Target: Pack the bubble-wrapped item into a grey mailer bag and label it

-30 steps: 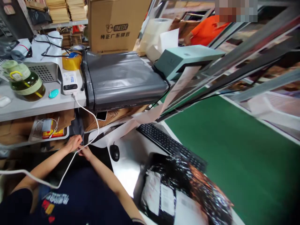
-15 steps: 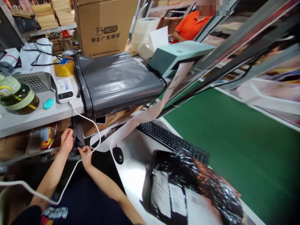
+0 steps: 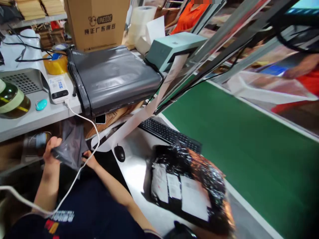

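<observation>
Between my hands a grey plastic bag (image 3: 71,146) is pulled wide, below the edge of the shelf. My left hand (image 3: 52,150) is closed on its left edge. On the other side my right hand (image 3: 90,159) pinches the right edge. A white cable (image 3: 97,132) loops down past my right hand from a white boxy device (image 3: 58,89) on the shelf. Above the hands lies a stack of grey plastic bags (image 3: 117,79). To the right, a black-wrapped parcel (image 3: 171,204) with white labels rests on the table.
A black mouse (image 3: 119,152) and a keyboard (image 3: 171,134) are on the white table. Paper strip hangs from a grey-green printer (image 3: 171,48). Beyond runs a green conveyor belt (image 3: 239,132). A bottle (image 3: 12,101) and yellow tape (image 3: 56,64) stand on the shelf. People in orange are behind.
My hands have moved apart and the bag between them has spread out. The view has shifted, so the shelf and table things appear further left and higher.
</observation>
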{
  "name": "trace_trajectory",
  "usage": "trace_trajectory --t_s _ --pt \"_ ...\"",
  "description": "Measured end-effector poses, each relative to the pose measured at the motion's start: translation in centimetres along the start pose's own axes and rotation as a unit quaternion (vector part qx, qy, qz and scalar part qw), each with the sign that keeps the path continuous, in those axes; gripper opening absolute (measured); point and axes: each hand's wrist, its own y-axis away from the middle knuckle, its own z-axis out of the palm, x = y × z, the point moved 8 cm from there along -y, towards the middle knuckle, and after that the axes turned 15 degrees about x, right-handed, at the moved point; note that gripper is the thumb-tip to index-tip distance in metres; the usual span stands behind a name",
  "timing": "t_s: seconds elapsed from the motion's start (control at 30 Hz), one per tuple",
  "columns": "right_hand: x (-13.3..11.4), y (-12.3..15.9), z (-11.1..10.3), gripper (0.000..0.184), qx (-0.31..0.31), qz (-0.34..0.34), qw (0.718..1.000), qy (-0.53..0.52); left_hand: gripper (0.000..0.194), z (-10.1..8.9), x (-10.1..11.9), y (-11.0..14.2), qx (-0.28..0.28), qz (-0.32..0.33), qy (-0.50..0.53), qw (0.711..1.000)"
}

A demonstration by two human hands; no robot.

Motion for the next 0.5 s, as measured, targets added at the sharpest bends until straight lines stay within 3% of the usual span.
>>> trace_trajectory --t_s 0.07,0.13,0.17,0.23,0.3,0.33,0.4,0.47,0.5 --pt "-1.1 0.0 -2.9 0.056 0.033 -0.022 0.999 0.022 0.052 1.1 -2.5 0.1 0.008 -0.035 -0.024 0.999" --pt "-3.1 1.0 -5.1 0.09 0.037 -0.089 0.995 0.015 0.048 3.1 -6.5 1.0 -0.009 -0.094 -0.085 0.992" --pt "-4.0 1.7 -5.8 0.096 0.029 -0.113 0.993 -0.005 0.048 4.4 -8.9 1.8 -0.032 -0.129 -0.116 0.984" --pt "-4.7 3.2 -7.3 0.071 0.028 -0.114 0.991 -0.056 0.045 7.5 -13.6 4.1 -0.101 -0.189 -0.167 0.962" --pt "-4.0 4.0 -10.4 0.041 0.101 -0.074 0.988 -0.084 0.04 10.8 -17.3 6.8 -0.177 -0.207 -0.226 0.935" --pt "-3.5 4.3 -12.6 0.035 0.157 -0.057 0.982 -0.086 0.037 12.2 -18.6 8.2 -0.211 -0.192 -0.26 0.923" --pt "-2.2 5.4 -18.1 0.035 0.271 -0.029 0.958 -0.088 0.034 14.9 -19.8 10.7 -0.286 -0.08 -0.345 0.89" --pt "-0.8 7.3 -24.3 0.038 0.38 -0.002 0.92 -0.095 0.056 17.0 -20.3 13.8 -0.382 0.091 -0.43 0.813" --pt "-0.2 8.5 -27.3 0.04 0.427 0.006 0.899 -0.097 0.074 17.7 -20.8 15.6 -0.434 0.174 -0.466 0.751"
